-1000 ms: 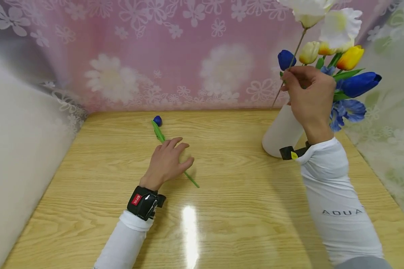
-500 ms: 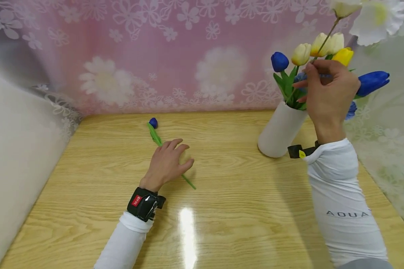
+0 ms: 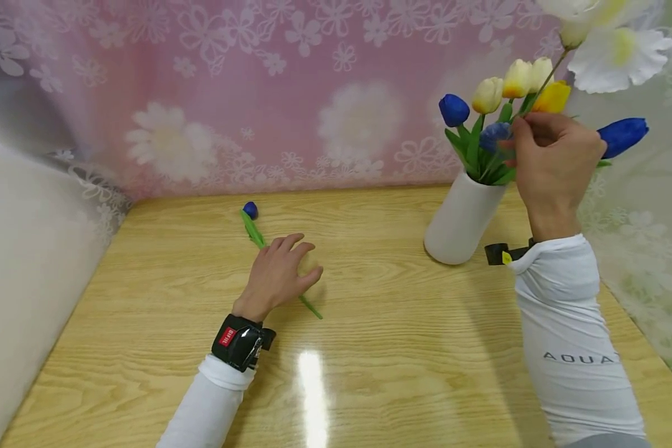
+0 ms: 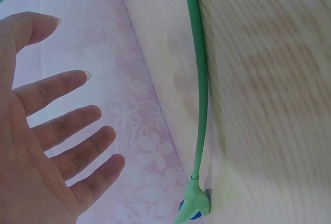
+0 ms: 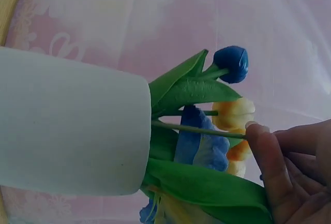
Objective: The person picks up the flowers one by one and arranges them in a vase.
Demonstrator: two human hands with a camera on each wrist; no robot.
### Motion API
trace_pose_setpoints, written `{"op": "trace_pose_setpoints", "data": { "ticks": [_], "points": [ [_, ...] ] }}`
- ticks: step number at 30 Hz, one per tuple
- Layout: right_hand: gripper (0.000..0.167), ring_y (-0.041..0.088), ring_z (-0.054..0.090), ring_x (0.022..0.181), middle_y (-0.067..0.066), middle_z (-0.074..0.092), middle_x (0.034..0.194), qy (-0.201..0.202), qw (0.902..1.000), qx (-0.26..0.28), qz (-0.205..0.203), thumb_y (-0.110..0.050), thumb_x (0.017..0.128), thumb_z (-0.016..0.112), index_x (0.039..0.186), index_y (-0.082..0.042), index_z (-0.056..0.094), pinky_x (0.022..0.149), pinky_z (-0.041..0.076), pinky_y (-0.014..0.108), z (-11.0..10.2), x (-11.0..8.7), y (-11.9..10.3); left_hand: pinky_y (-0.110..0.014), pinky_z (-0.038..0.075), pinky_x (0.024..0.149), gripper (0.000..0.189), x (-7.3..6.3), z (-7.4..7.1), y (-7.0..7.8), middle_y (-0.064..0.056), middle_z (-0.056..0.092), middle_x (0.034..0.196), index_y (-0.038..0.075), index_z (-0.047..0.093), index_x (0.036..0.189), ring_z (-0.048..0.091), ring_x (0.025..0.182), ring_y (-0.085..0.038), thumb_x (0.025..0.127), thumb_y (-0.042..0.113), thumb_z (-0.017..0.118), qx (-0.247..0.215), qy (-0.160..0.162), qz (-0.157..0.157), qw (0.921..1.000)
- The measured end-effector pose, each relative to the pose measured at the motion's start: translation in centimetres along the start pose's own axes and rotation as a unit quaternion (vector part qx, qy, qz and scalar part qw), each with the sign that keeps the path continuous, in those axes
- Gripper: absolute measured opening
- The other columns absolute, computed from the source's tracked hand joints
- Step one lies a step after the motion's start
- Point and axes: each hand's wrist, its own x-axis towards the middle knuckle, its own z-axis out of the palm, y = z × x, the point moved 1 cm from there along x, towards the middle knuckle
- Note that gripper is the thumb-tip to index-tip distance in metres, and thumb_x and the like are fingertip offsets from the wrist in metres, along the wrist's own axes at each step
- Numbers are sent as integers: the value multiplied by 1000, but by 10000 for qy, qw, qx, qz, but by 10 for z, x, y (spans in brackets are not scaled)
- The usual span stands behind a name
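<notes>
My right hand (image 3: 560, 165) pinches the thin stem (image 5: 207, 130) of a white artificial flower (image 3: 618, 59) between thumb and forefinger. In the right wrist view that stem runs into the mouth of the white vase (image 5: 72, 125). Blue, cream and yellow tulips stand in the vase around it, among them a blue tulip (image 3: 455, 111) at the left. Over the table, my left hand (image 3: 277, 270) hovers with its fingers spread and holds nothing. Beneath it lies a single blue tulip (image 3: 250, 210); its green stem (image 4: 200, 79) is apart from the fingers in the left wrist view.
The wooden table (image 3: 381, 323) reaches back to a pink floral curtain (image 3: 280, 93). Pale cloth hangs along the left side and a patterned one along the right. A large blue tulip (image 3: 624, 138) juts out to the right, past the hand.
My right hand has moved right and slightly down with the white flower, bringing its stem into the vase. The left hand has kept its pose. The view has shifted a little.
</notes>
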Motion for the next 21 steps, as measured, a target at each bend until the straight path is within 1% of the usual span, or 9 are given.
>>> {"op": "trace_pose_setpoints", "data": {
  "ticks": [4, 7, 9, 11, 13, 15, 17, 19, 21],
  "points": [
    [30, -7, 60, 57, 12, 71, 98, -173, 9995, -237, 149, -25, 89, 68, 109, -3, 73, 55, 46, 7, -2, 3, 2, -54, 39, 95, 47, 0, 0, 0, -11, 49, 137, 13, 64, 124, 45, 122, -33, 90, 45, 56, -12, 3, 9, 10000],
    [33, -9, 59, 57, 13, 70, 102, -442, 9973, -538, 238, -28, 90, 66, 112, -4, 72, 57, 46, 6, -4, 5, 3, -54, 39, 95, 47, -1, 0, 0, -11, 49, 137, 13, 64, 124, 46, 121, -33, 90, 45, 56, 14, 17, 8, 10000],
    [34, -10, 58, 57, 13, 70, 102, -607, 9954, -670, 309, -29, 90, 66, 113, -4, 71, 57, 45, 6, -5, 6, 2, -54, 39, 95, 47, -1, 1, 0, -10, 49, 137, 14, 64, 124, 46, 121, -33, 90, 45, 56, 22, 13, -1, 10000],
    [35, -9, 58, 55, 9, 72, 95, -724, 9941, -759, 291, -30, 89, 66, 110, -3, 72, 56, 45, 6, -6, 6, 2, -54, 39, 95, 47, -1, 1, 0, -10, 49, 137, 14, 64, 124, 46, 122, -33, 90, 46, 56, 31, 10, -17, 10000],
    [33, -9, 57, 53, -1, 72, 81, -768, 9933, -831, 211, -30, 89, 66, 106, -2, 74, 55, 45, 7, -8, 6, 1, -54, 39, 95, 47, -2, 1, 0, -10, 49, 137, 14, 64, 124, 46, 122, -32, 90, 46, 55, 20, -8, -40, 10000],
    [31, -9, 56, 50, -13, 65, 67, -845, 9920, -937, 78, -27, 89, 64, 102, -1, 75, 53, 44, 7, -10, 5, 1, -54, 39, 95, 47, -2, 1, 0, -10, 49, 137, 14, 64, 124, 45, 122, -32, 90, 46, 55, 14, -43, -66, 10000],
    [29, -8, 56, 48, -24, 56, 58, -986, 9903, -982, 60, -23, 89, 62, 99, 1, 74, 50, 44, 8, -13, 4, 1, -54, 39, 95, 47, -2, 1, -1, -10, 49, 137, 14, 64, 124, 45, 122, -32, 90, 46, 55, 20, -89, -91, 9999],
    [30, -6, 56, 45, -25, 54, 54, -1209, 9876, -992, 90, -21, 89, 58, 97, 4, 73, 48, 44, 9, -17, 1, 1, -53, 39, 95, 46, -3, 1, -1, -10, 51, 135, 14, 64, 123, 46, 122, -33, 91, 46, 55, 36, -113, -87, 9999],
    [31, -3, 58, 45, -25, 55, 54, -1519, 9833, -969, 247, -22, 89, 60, 100, 5, 71, 47, 45, 11, -21, -3, 0, -53, 40, 95, 46, -4, 1, 0, -9, 52, 134, 14, 65, 122, 46, 121, -32, 91, 46, 55, 47, -130, -91, 9999]
  ]
}}
